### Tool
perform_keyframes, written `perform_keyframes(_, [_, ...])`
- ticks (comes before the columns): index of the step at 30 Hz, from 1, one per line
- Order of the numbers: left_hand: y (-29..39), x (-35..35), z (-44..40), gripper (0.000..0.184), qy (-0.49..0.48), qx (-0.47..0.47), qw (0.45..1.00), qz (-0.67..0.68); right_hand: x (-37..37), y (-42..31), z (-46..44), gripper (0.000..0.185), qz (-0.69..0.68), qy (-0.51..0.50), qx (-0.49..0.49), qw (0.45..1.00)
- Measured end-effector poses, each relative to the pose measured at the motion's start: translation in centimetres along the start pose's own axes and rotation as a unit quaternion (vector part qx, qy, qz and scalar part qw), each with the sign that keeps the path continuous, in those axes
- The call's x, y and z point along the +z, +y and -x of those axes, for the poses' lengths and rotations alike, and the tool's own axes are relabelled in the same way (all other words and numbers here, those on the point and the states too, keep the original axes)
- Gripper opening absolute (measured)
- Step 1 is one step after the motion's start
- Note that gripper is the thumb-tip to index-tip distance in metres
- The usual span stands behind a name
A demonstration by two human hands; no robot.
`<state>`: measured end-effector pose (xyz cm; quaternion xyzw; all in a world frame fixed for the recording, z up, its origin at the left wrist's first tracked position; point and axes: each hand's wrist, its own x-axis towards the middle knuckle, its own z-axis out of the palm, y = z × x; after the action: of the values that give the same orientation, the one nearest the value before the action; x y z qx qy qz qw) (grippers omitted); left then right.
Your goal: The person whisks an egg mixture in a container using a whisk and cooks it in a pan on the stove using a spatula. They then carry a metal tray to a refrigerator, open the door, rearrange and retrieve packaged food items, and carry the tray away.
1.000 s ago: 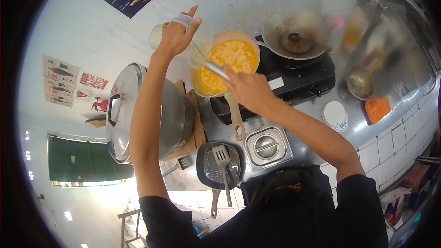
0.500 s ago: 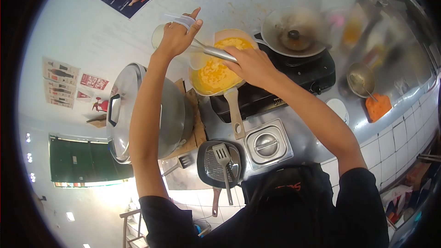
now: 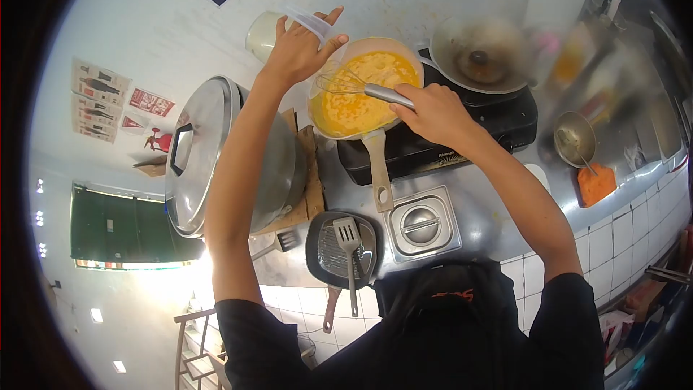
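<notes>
A pale wall (image 3: 404,0) is backing a steel counter (image 3: 498,209), and from my distant seat I am counting two bare hands over it. My right hand (image 3: 437,112) is pinching one whisk (image 3: 390,95), fingers curled round the handle, probably so the wires are reaching leftward over the pan (image 3: 378,159) while the knuckles are staying clear of the heat. I am not managing to tell whether the wires are touching the yellow mixture (image 3: 368,117), which is lying in the pan just left of that grip. My left hand (image 3: 299,54) is standing up and left of the pan, fingers spread beside a clear tub (image 3: 315,23); whether it is gripping the tub, I cannot tell. One stove (image 3: 426,162) is sitting under the right hand, seemingly bearing two vessels: the pan, its handle pointing toward me, likely for easy reach, and a wok (image 3: 447,50) beyond the right grip. Below the left hand, one big pot (image 3: 285,166) is standing. Nearer me than both grips, one lidded tin (image 3: 422,224) is sitting beside one grill pan (image 3: 317,245), which is bearing one spatula (image 3: 348,238)
</notes>
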<state>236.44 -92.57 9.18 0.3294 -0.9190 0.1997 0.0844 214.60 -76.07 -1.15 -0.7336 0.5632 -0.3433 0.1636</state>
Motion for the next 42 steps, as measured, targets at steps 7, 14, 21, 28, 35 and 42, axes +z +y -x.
perform_keyframes(7, [1.9, -0.3, -0.9, 0.066, 0.026, 0.006, 0.999, -0.027, -0.1, 0.4, -1.4, 0.026, -0.021, 0.061, 0.012, 0.998])
perform_keyframes(14, [1.6, 0.2, -0.6, 0.068, 0.025, -0.01, 0.999, -0.041, -1.2, -0.4, 0.2, 0.027, -0.105, 0.028, 0.071, 0.992])
perform_keyframes(21, [1.6, 0.4, -1.0, 0.068, 0.032, -0.043, 0.997, -0.059, 0.7, 0.2, 0.8, 0.031, -0.061, 0.002, 0.037, 0.997])
perform_keyframes(28, [1.5, 0.5, -1.1, 0.068, 0.016, -0.121, 0.991, -0.061, 0.9, -1.4, 1.9, 0.029, -0.094, 0.055, 0.063, 0.992])
perform_keyframes(35, [1.1, 1.0, -0.8, 0.073, 0.021, -0.202, 0.979, -0.031, 1.7, -0.5, 2.2, 0.026, -0.081, 0.035, 0.083, 0.993])
perform_keyframes(42, [0.8, 0.3, -0.3, 0.074, 0.054, -0.307, 0.95, 0.013, 0.7, 0.7, 1.8, 0.028, -0.036, 0.027, 0.114, 0.992])
